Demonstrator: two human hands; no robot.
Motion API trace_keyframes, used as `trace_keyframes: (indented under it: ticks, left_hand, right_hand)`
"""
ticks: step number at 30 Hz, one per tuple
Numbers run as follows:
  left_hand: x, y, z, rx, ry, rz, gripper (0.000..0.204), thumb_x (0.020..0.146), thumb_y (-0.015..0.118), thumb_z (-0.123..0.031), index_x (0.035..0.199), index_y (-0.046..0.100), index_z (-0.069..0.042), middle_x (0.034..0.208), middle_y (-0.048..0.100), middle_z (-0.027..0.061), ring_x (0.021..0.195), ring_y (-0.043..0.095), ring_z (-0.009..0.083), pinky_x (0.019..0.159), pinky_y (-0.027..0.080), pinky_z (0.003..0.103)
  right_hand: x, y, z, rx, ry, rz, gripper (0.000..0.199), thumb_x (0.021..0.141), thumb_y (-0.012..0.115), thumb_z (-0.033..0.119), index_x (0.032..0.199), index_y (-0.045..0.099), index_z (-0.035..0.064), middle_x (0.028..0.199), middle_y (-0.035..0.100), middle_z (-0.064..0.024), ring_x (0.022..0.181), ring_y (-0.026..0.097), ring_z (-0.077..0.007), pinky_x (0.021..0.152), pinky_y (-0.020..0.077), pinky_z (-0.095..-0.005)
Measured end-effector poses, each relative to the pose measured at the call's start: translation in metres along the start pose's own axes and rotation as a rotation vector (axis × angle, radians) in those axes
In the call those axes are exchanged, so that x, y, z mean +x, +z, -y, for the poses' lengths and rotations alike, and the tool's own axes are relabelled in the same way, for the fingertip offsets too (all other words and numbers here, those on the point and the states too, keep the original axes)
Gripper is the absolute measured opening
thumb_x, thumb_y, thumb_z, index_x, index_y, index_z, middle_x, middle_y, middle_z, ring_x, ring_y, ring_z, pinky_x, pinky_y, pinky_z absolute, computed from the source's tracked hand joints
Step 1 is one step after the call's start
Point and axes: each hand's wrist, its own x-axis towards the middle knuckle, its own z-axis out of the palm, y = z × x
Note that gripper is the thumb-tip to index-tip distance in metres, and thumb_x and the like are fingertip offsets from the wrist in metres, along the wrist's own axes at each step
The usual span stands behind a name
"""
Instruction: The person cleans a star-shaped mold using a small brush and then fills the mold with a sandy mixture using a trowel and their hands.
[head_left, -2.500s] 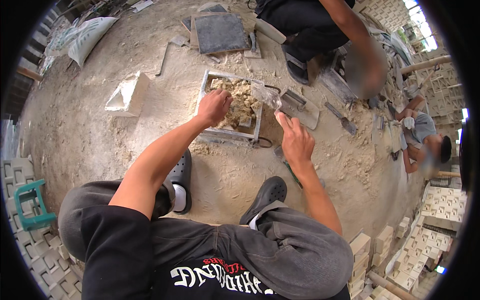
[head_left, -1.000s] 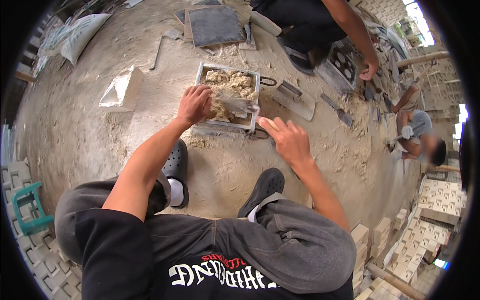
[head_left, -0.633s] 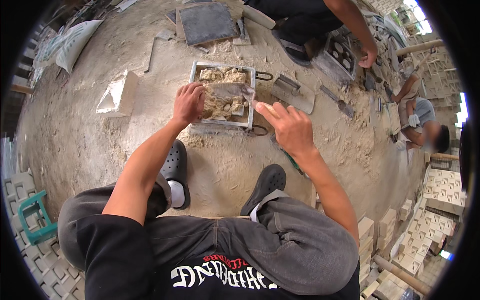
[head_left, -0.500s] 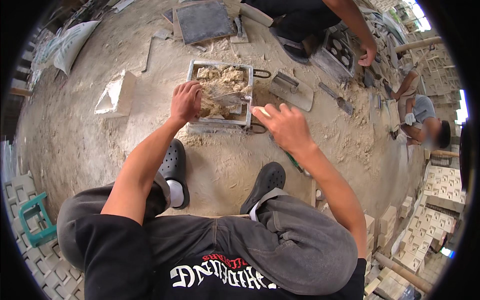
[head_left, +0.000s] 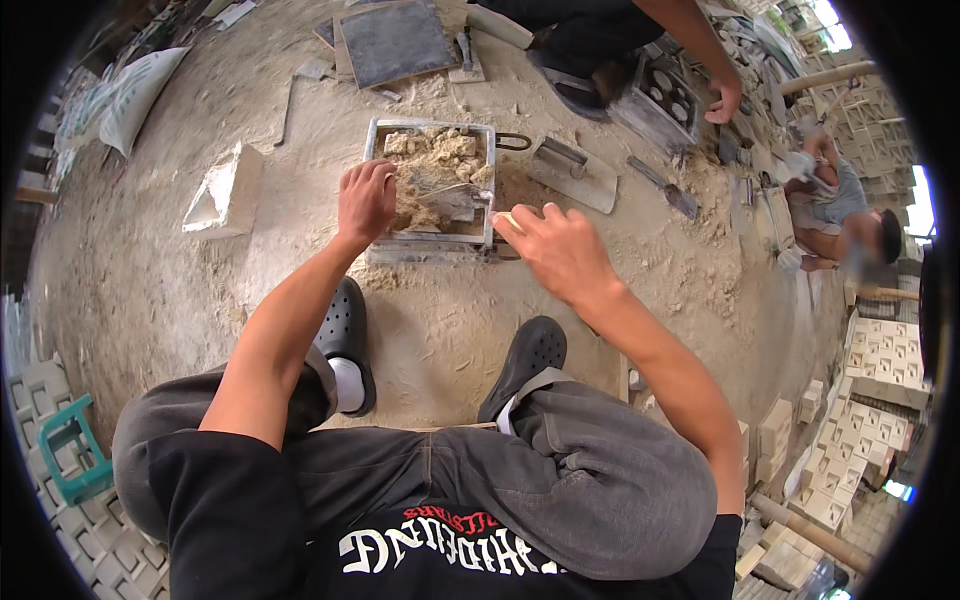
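Observation:
A square metal mould point(head_left: 377, 150) full of lumpy sandy mix point(head_left: 432, 160) sits on the dirt in front of me. A small trowel point(head_left: 452, 196) lies across the mix. My left hand point(head_left: 365, 198) is curled over the mould's left rim, knuckles up, fingers in the mix. My right hand point(head_left: 556, 250) is at the mould's near right corner, fingers spread, fingertips touching the rim. I squat with one dark shoe point(head_left: 343, 335) under each arm.
A flat float point(head_left: 573, 173) and a narrow trowel point(head_left: 665, 188) lie right of the mould. A white block point(head_left: 225, 190) is left, a dark slab point(head_left: 395, 40) beyond. Another person point(head_left: 590, 40) crouches opposite, a third point(head_left: 840, 215) at right. Stacked cast blocks point(head_left: 870, 360) and a green stool point(head_left: 75, 450) flank me.
My right hand came in from the right and down onto the mould's near right corner. My left hand slid from the mix to the left rim.

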Motion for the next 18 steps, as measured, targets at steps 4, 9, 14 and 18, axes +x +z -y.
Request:
trace_keyframes:
  ticks: [4, 9, 14, 18]
  left_hand:
    - [0.001, -0.007, -0.008, 0.019, -0.003, 0.022, 0.017, 0.089, 0.063, -0.021, 0.102, 0.065, -0.011, 0.108, 0.065, 0.0052, 0.107, 0.058, 0.0236, 0.096, 0.040, 0.039]
    - [0.011, -0.007, -0.047, 0.063, 0.107, 0.544, 0.020, 0.088, 0.064, -0.029, 0.091, 0.071, -0.012, 0.094, 0.066, 0.0063, 0.093, 0.059, 0.0208, 0.087, 0.040, 0.038]
    - [0.008, 0.002, -0.078, 0.246, 0.030, 0.477, 0.019, 0.087, 0.061, -0.025, 0.086, 0.071, -0.010, 0.093, 0.066, 0.0089, 0.095, 0.060, 0.0216, 0.086, 0.037, 0.042]
    - [0.035, -0.001, -0.100, 0.272, -0.249, 0.817, 0.017, 0.081, 0.060, -0.019, 0.082, 0.070, -0.005, 0.091, 0.067, 0.0130, 0.094, 0.061, 0.0266, 0.089, 0.037, 0.047]
  right_hand:
    - [0.001, -0.007, 0.004, 0.032, 0.104, -0.009, 0.035, 0.086, 0.063, 0.014, 0.120, 0.062, 0.0199, 0.092, 0.058, 0.0011, 0.077, 0.065, -0.0171, 0.057, 0.0508, -0.0312]
    - [-0.016, -0.011, 0.010, 0.182, 0.392, -0.001, 0.044, 0.084, 0.065, 0.008, 0.123, 0.062, 0.0284, 0.089, 0.056, -0.0027, 0.077, 0.066, -0.0255, 0.062, 0.0537, -0.0392]
    - [-0.029, -0.005, 0.024, 0.372, 0.589, 0.041, 0.046, 0.085, 0.067, 0.012, 0.127, 0.062, 0.0284, 0.094, 0.059, -0.0034, 0.081, 0.066, -0.0295, 0.066, 0.0534, -0.0445]
    - [-0.042, -0.003, 0.024, 0.458, 0.690, 0.043, 0.049, 0.083, 0.069, 0.013, 0.129, 0.060, 0.0278, 0.097, 0.059, -0.0039, 0.081, 0.066, -0.0311, 0.066, 0.0525, -0.0460]
